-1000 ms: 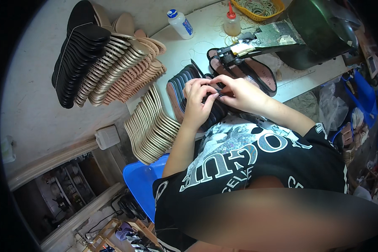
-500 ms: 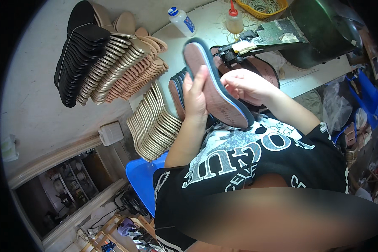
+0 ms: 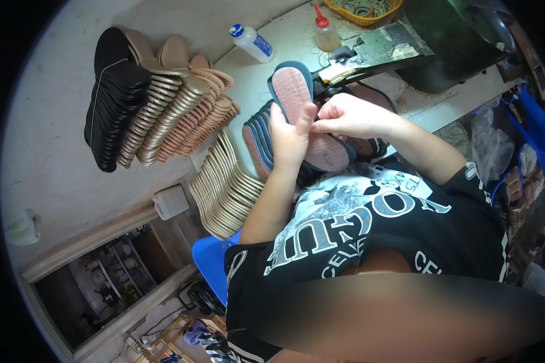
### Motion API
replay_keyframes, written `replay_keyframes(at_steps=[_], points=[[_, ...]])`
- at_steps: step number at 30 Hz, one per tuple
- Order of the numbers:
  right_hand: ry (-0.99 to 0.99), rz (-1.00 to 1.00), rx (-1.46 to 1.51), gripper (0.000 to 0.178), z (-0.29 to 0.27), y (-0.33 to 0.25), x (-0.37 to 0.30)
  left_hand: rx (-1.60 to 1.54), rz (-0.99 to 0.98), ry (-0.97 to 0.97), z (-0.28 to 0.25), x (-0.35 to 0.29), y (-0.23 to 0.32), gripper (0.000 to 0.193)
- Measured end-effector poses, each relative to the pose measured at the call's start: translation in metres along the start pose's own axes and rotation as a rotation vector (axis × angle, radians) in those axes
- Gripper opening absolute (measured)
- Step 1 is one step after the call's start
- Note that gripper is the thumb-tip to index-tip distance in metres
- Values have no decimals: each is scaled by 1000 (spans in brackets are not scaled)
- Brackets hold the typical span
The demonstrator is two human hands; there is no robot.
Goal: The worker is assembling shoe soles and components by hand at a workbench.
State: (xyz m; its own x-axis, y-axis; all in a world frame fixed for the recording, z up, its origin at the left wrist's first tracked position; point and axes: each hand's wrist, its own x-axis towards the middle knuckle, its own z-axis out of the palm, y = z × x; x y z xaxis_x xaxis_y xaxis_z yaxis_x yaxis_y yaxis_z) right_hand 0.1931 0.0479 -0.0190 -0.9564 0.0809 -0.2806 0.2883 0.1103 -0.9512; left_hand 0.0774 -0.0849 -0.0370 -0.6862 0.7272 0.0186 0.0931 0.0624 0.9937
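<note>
A shoe insole [image 3: 293, 91] with a pinkish-brown underside and dark blue-green rim is held up over the near edge of the table. My left hand [image 3: 289, 138] grips its left side around the middle, thumb lying across the pink face. Curled in a pinch, my right hand [image 3: 354, 115] meets the insole's waist close to the left thumb; whatever is between its fingertips is hidden. Beside my left hand stands a row of similar dark insoles [image 3: 255, 138]. Behind my right hand lie more dark-rimmed pink pieces [image 3: 372, 97], partly covered.
Bundled black insoles [image 3: 116, 112], gold and beige ones [image 3: 178, 103] and a gold stack [image 3: 224, 187] stand at the left. On the table [image 3: 248, 75] are a white bottle [image 3: 252, 43], a red-tipped glue bottle [image 3: 326, 33], a yellow basket [image 3: 369, 18] and a green machine [image 3: 393, 45].
The insole has tilted, showing its pink face more squarely and its blue-green rim at the top. My right hand has shifted from its right edge onto its middle, near my left thumb.
</note>
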Motion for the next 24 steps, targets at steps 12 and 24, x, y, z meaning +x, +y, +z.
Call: replay_keyframes(at_steps=[12, 24], points=[[216, -171, 758, 31, 32, 28, -29, 347, 72, -128, 14, 89, 8, 51], [425, -206, 816, 28, 0, 37, -49, 142, -205, 26, 47, 111, -21, 63]])
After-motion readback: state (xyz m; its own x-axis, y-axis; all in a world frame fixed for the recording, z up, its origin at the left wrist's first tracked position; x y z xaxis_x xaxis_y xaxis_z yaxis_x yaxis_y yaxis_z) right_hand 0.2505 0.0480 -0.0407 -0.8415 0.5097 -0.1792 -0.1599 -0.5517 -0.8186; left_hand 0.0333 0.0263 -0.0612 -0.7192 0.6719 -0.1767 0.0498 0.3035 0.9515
